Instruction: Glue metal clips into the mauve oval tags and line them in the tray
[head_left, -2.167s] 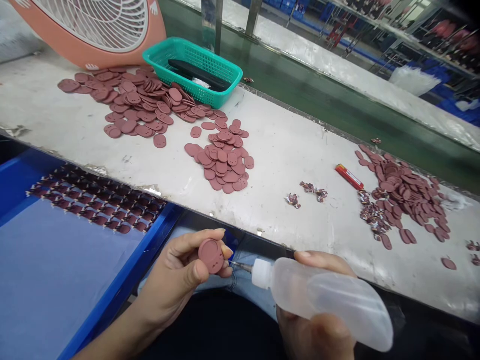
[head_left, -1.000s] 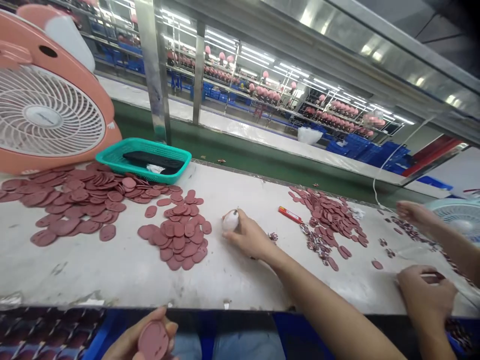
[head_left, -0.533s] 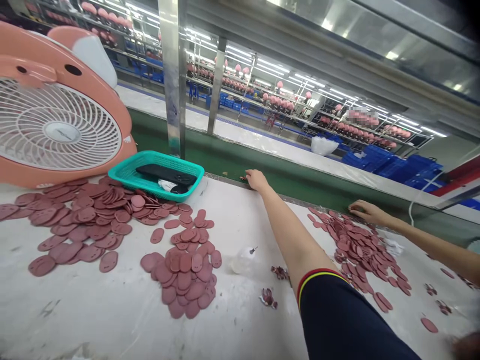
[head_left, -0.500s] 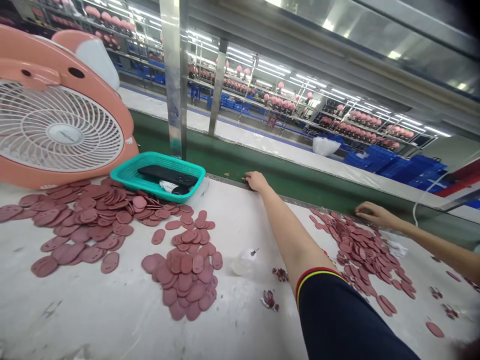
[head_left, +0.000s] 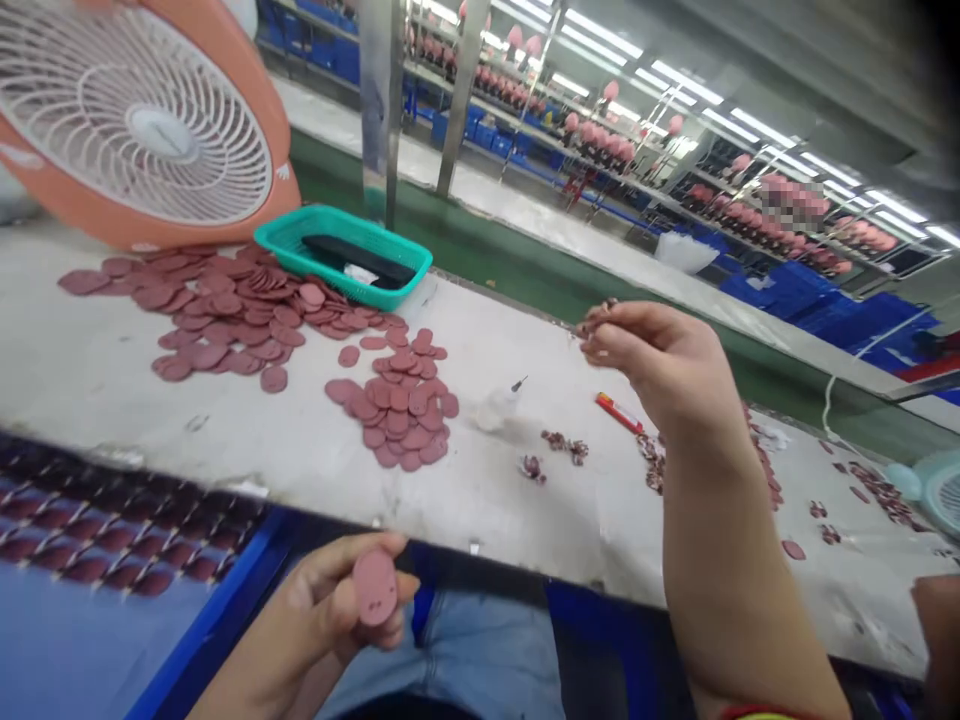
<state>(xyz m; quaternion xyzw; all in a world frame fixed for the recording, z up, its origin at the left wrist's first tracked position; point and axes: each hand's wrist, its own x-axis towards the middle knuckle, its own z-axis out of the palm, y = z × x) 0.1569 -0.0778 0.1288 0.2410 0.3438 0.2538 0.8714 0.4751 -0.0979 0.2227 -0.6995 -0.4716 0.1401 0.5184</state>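
Observation:
My left hand (head_left: 322,610) is low over my lap, fingers closed on a dark pink oval disc (head_left: 374,588) with small holes. My right hand (head_left: 660,365) is raised above the white bench, fingertips pinched on a small reddish-brown piece (head_left: 592,322). A clear squeeze bottle (head_left: 499,405) with a needle tip lies on the bench between a small pile of pink discs (head_left: 397,410) and my right arm.
A large heap of pink discs (head_left: 225,310) lies by a teal basket (head_left: 341,255) and an orange fan (head_left: 142,120). A red lighter (head_left: 619,412) and small decorated bits (head_left: 566,445) lie on the white bench (head_left: 112,400). A blue tray (head_left: 217,620) with rows of pieces sits at lower left.
My right hand has pulled back from the bench's far edge, now raised and pinching a small piece. The view has dropped, bringing my left hand with its disc back into sight.

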